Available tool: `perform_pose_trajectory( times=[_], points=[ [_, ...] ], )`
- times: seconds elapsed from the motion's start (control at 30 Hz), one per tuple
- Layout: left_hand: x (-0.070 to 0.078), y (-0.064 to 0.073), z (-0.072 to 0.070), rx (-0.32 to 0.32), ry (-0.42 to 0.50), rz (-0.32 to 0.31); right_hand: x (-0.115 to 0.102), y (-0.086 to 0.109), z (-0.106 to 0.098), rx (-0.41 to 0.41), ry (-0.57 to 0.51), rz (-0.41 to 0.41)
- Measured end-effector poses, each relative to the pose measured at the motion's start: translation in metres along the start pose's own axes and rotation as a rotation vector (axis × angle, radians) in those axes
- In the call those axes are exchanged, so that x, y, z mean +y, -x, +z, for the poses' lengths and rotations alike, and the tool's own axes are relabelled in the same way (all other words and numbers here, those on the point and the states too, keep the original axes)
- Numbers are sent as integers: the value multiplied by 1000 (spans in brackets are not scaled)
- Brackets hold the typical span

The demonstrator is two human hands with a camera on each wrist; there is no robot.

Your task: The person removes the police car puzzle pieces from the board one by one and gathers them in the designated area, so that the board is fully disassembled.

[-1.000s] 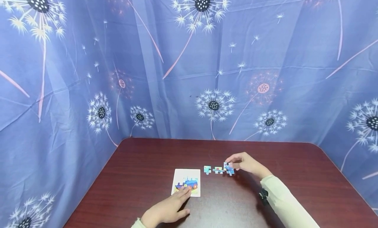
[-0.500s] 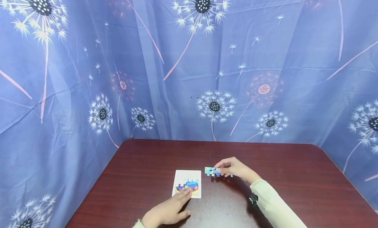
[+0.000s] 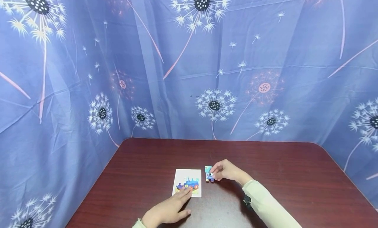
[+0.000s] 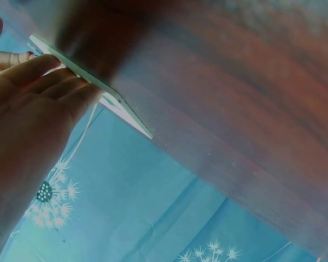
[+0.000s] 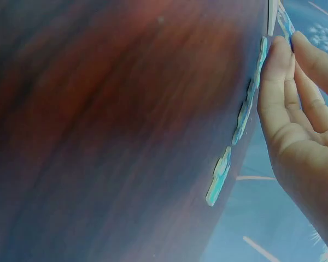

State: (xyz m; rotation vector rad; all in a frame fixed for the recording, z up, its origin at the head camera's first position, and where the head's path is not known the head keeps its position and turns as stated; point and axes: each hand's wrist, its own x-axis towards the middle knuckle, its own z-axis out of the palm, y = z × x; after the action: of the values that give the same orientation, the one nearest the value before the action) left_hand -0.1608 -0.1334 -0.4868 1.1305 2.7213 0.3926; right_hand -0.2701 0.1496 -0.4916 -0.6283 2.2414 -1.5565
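Note:
A white-bordered puzzle board (image 3: pixel 188 173) with a blue tractor-like picture lies on the table; in the left wrist view the board (image 4: pixel 126 113) shows edge-on. My left hand (image 3: pixel 169 209) rests on its lower part, fingers extended. Just right of the board, my right hand (image 3: pixel 229 172) pinches a small blue jigsaw piece (image 3: pixel 210 177) between thumb and finger. The same piece (image 5: pixel 286 23) shows tilted at the fingertips in the right wrist view. A teal jigsaw piece (image 3: pixel 208 169) lies behind it. More flat jigsaw pieces (image 5: pixel 218 177) lie beside the right hand, hidden by it from the head camera.
The dark reddish-brown wooden table (image 3: pixel 147 155) reaches back to a blue dandelion-print curtain (image 3: pixel 183 100). The curtain also hangs along the left and right sides. A dark round object (image 3: pixel 247 200) sits at the right sleeve.
My right hand has moved left, toward the board, carrying the blue jigsaw piece, which has come down in front of the teal one. My left hand has stayed on the board.

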Motion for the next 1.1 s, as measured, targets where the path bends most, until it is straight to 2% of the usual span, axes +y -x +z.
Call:
perform_pose_trajectory(
  times=[0.27, 0.53, 1.1],
  points=[
    [0, 0, -2, 14, -10, 12, -10, 0, 9, 14, 145, -6],
    [2, 1, -4, 6, -4, 13, -10, -3, 15, 51, 276, -29],
    [2, 1, -4, 0, 2, 7, -6, -3, 17, 74, 332, -49]
  ],
)
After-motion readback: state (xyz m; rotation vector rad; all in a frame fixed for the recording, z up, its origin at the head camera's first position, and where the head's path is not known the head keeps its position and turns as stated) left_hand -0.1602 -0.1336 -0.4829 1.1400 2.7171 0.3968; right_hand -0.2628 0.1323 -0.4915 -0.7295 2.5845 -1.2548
